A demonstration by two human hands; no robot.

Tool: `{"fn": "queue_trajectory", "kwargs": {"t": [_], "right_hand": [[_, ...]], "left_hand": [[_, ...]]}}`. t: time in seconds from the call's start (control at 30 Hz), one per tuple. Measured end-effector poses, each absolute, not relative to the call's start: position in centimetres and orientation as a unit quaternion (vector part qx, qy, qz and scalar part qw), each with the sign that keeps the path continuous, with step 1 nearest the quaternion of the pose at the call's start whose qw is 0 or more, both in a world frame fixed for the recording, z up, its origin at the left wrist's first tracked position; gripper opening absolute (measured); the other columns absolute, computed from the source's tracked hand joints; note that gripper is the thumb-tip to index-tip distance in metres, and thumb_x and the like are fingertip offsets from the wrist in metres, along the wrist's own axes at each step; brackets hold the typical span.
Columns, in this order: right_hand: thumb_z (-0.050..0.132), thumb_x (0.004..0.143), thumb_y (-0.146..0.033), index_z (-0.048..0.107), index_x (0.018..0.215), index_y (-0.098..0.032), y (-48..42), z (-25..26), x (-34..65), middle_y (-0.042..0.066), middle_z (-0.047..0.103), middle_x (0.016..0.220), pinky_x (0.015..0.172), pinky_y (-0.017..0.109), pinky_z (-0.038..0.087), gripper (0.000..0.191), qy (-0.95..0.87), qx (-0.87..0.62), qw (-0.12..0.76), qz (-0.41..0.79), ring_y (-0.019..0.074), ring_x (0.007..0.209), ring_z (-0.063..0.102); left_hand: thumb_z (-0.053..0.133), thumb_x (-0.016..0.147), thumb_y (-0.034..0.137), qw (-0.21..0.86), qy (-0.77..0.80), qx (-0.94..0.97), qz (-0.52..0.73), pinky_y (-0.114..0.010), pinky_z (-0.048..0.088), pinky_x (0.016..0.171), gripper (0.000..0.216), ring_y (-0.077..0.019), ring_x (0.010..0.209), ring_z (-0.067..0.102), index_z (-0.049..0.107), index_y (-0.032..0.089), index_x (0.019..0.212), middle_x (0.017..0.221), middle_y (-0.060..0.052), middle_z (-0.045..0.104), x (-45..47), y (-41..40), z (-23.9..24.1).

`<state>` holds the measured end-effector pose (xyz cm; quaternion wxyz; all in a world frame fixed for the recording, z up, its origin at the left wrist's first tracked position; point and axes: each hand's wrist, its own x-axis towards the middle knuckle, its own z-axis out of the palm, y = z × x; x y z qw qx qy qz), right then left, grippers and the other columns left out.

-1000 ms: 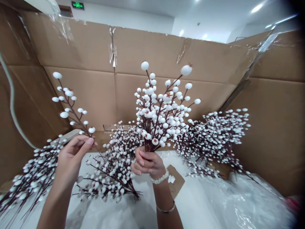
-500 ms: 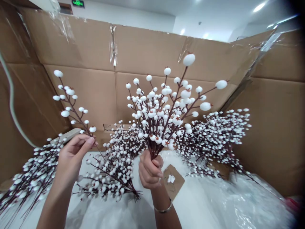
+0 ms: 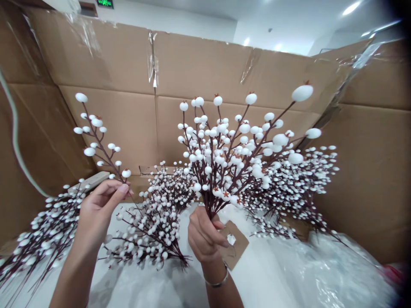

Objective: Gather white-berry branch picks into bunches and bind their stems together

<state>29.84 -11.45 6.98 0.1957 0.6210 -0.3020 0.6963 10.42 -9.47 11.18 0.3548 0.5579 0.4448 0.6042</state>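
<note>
My right hand (image 3: 204,233) is closed around the stems of a bunch of white berry branches (image 3: 234,154), held upright and leaning to the right over the table. My left hand (image 3: 99,207) pinches the stem of a single white berry sprig (image 3: 98,143) between thumb and fingers, raised at the left. A bundle of berry branches (image 3: 150,231) lies on the white plastic sheet (image 3: 272,278) between my two hands.
Tall cardboard walls (image 3: 199,68) close in the back and both sides. More berry bundles lie at the left (image 3: 41,231) and at the back right (image 3: 295,184). A small cardboard piece (image 3: 237,246) lies near my right hand. A pale cable (image 3: 14,141) hangs at the left.
My right hand has turned the bunch and tilted it to the right, so the branches fan out wider. My left hand with the sprig has stayed in place.
</note>
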Motion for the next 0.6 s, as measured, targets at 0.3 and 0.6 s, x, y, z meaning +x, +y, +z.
{"fn": "queue_trajectory", "kwargs": {"t": [0.3,0.6], "right_hand": [[0.033,0.101,-0.024,0.057,0.077,-0.009,-11.9,8.0,29.8,-0.005,0.044,0.039,0.042,0.016,0.052,0.037,-0.276,0.611,0.243,0.701,0.0027,0.031,0.045],[0.034,0.103,-0.028,0.045,0.068,-0.016,-12.0,8.0,31.0,-0.011,0.039,0.039,0.04,0.011,0.049,0.039,-0.241,0.486,0.293,0.787,-0.0014,0.027,0.036]], "left_hand": [[0.079,0.071,0.046,0.365,0.449,0.549,0.603,-0.022,0.049,0.072,0.032,-0.0127,0.073,0.062,0.065,0.018,0.08,0.076,0.0,0.066,10.6,-9.6,11.4],[0.078,0.073,0.045,0.369,0.453,0.554,0.593,-0.025,0.048,0.075,0.03,-0.0148,0.076,0.062,0.065,0.019,0.08,0.077,0.0,0.066,10.6,-9.6,11.4]]}}
